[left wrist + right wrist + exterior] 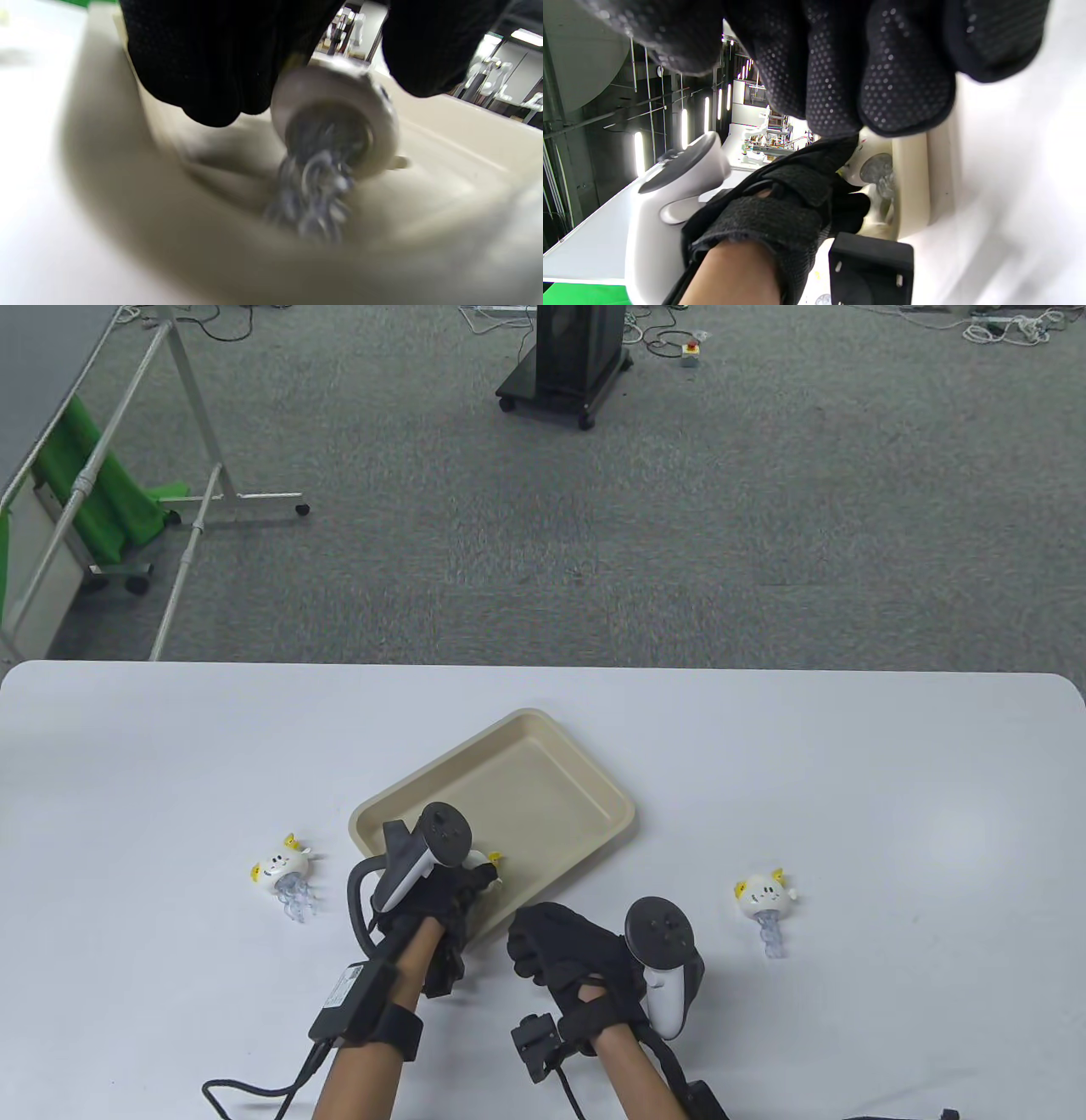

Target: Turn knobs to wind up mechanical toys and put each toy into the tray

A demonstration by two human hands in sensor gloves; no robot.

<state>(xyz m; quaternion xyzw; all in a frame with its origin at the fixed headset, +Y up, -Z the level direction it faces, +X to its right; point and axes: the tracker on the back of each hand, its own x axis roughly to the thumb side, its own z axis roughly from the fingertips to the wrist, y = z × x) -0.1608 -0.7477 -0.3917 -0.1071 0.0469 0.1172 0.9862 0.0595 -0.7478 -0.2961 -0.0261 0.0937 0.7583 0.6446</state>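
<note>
My left hand [475, 886] grips a white wind-up jellyfish toy [490, 864] with yellow ears, low over the near corner of the beige tray [543, 729]. In the left wrist view black gloved fingers [199, 67] pinch the toy's white body [373, 110], and its clear tentacles [314, 199] hang blurred just above the tray floor [445, 169]. My right hand [547, 942] rests beside the tray's near edge, fingers loosely curled, holding nothing. In the right wrist view its fingertips [899, 97] hang above the held toy [876, 169].
Two more jellyfish toys lie on the white table: one [284, 872] left of the tray, one [764, 899] to its right. The table's far edge [543, 668] borders grey carpet with a wheeled rack [178, 500] and a black stand [564, 364].
</note>
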